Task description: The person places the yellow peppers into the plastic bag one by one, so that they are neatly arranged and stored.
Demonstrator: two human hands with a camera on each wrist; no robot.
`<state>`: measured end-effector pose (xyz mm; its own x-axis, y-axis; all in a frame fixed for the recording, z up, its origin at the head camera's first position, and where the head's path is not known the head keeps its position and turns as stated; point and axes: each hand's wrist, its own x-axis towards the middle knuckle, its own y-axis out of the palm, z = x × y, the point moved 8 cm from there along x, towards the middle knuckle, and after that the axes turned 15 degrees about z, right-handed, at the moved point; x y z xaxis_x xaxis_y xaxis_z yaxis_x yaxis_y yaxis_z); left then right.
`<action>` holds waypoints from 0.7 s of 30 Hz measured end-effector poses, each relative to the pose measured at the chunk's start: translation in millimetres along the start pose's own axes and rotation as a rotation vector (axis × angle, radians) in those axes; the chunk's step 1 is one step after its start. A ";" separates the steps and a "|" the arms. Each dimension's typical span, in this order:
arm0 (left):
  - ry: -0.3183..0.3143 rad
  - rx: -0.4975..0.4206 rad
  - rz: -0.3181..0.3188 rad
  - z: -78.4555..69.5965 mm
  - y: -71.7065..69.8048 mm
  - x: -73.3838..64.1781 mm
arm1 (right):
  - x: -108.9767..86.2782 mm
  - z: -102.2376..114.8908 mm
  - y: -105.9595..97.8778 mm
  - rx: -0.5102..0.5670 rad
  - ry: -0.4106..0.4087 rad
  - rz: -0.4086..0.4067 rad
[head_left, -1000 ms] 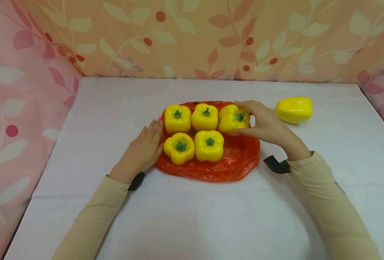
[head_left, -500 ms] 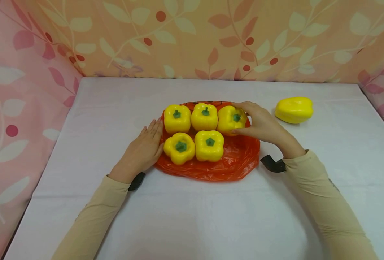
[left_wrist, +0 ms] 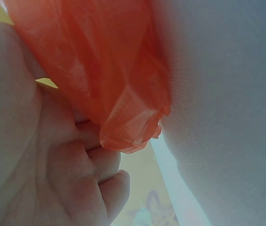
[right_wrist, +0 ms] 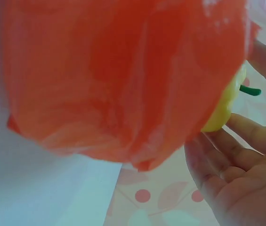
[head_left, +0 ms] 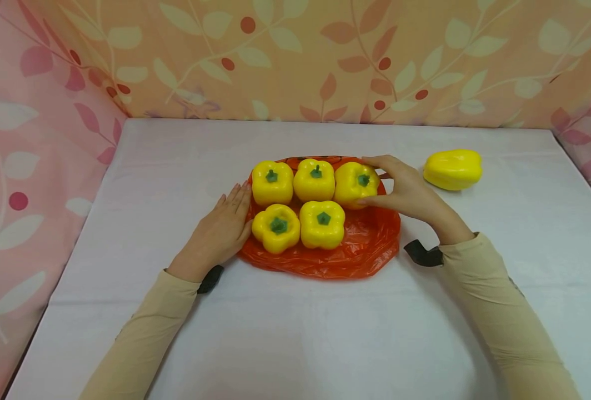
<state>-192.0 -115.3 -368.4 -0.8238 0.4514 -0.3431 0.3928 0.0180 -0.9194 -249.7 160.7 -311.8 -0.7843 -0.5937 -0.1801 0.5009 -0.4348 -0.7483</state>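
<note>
Several yellow bell peppers with green stems stand in an opened red plastic bag [head_left: 362, 244], three in the back row and two in front. Along the bag's left side lies my left hand [head_left: 218, 230], its fingers straight against the red plastic [left_wrist: 109, 66]. At the back right, my right hand [head_left: 412, 191] spans the right-hand bell pepper [head_left: 352, 186], with the thumb at its front and the fingers loosely extended behind it. The right wrist view shows those fingertips close to the bell pepper [right_wrist: 222, 113], mostly hidden by the bag.
Another yellow bell pepper [head_left: 452, 169] lies on its side on the white table [head_left: 285, 333], to the right of the bag. A floral curtain [head_left: 295, 61] rises behind the table, and a pink one [head_left: 20, 166] hangs at the left.
The right-hand bell pepper has shifted slightly left toward the others. My right hand moved left with it, then eased back right, its fingers loosening. The left hand stays still.
</note>
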 end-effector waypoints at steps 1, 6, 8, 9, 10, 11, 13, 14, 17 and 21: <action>0.000 0.000 0.000 -0.1 -0.1 0.0 | -1.2 -0.7 -0.8 0.012 -0.002 -0.004; 0.001 -0.003 -0.002 -0.9 -1.0 -0.4 | -8.7 -5.3 -5.3 0.039 0.014 -0.024; 0.000 -0.004 0.001 -1.2 -1.1 -0.9 | -11.7 -7.2 -7.1 0.043 0.025 -0.031; 0.000 -0.006 0.003 -1.2 -0.9 -0.9 | -13.0 -8.0 -8.0 0.046 0.027 -0.036; -0.001 -0.007 0.005 -1.2 -0.9 -1.1 | -14.1 -8.9 -8.7 0.046 0.030 -0.040; -0.001 -0.009 0.006 -1.3 -0.9 -1.1 | -15.1 -9.7 -9.5 0.048 0.031 -0.045; -0.001 -0.011 0.009 -1.3 -0.5 -1.1 | -16.4 -11.5 -10.9 0.057 0.029 -0.053; -0.002 -0.011 0.010 -1.2 -0.4 -1.1 | -17.0 -12.4 -11.6 0.060 0.027 -0.059; 0.000 -0.012 0.010 -1.4 -0.3 -1.1 | -19.8 -14.8 -14.7 0.072 0.020 -0.084; 0.000 -0.012 0.013 -1.0 0.2 -0.6 | -27.3 -17.2 -22.1 0.075 0.003 -0.148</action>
<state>-191.0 -114.7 -368.2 -0.8188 0.4512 -0.3548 0.4080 0.0226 -0.9127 -245.7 198.2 -301.3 -0.8526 -0.5175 -0.0728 0.4053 -0.5669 -0.7172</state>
